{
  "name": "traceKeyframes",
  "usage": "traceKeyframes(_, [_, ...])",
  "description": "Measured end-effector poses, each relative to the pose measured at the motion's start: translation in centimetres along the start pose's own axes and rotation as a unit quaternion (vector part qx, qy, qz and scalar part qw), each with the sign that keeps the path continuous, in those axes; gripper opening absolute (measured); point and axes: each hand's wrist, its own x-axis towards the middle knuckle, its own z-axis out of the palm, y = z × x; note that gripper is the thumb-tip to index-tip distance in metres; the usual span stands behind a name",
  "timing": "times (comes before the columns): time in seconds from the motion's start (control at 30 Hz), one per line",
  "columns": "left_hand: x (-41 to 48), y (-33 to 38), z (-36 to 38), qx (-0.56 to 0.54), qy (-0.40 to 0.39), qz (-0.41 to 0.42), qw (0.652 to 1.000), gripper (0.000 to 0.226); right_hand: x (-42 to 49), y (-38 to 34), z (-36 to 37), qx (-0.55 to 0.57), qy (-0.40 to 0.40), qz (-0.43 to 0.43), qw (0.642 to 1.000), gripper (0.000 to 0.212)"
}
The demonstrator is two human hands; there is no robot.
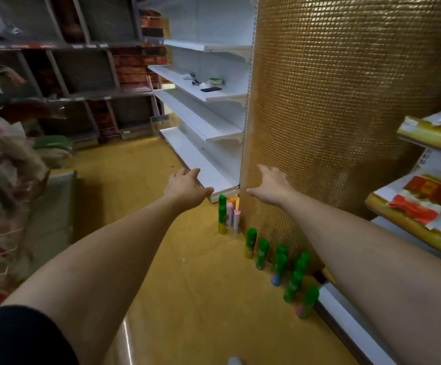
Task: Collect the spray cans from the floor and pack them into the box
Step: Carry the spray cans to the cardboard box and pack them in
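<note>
Several spray cans stand upright on the yellow floor along the foot of a gold mosaic pillar. A tall green can (222,214) stands farthest, with a pink can (230,214) and another pink one (236,221) beside it. Nearer me are more green-capped cans, among them one with a yellow base (250,243), one with a blue base (278,267) and the nearest (307,302). My left hand (186,187) and my right hand (269,184) are stretched out above the far cans with fingers spread, holding nothing. No box is in view.
The gold pillar (332,101) rises straight ahead. White shelves (201,119) stand to its left, a low white shelf edge (346,314) runs on the right below yellow shelves with packets (425,201). Bagged goods crowd the left side (8,164).
</note>
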Motion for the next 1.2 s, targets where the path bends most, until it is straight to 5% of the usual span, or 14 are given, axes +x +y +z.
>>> traceKeyframes(0.57, [36.7, -0.8, 7.0, 0.002, -0.081, -0.031, 0.996, 0.078, 38.5, 0.8, 8.1, -0.003, -0.094, 0.025, 0.995, 0.073])
traceKeyframes(0.9, [60.0, -6.4, 15.3, -0.026, -0.176, -0.045, 0.983, 0.076, 57.7, 1.3, 16.6, -0.021, -0.15, 0.115, 0.982, 0.082])
traceKeyframes(1.2, [71.5, -11.6, 26.3, -0.036, -0.246, -0.089, 0.964, 0.08, 69.1, 6.1, 27.3, -0.003, -0.214, 0.192, 0.958, 0.071])
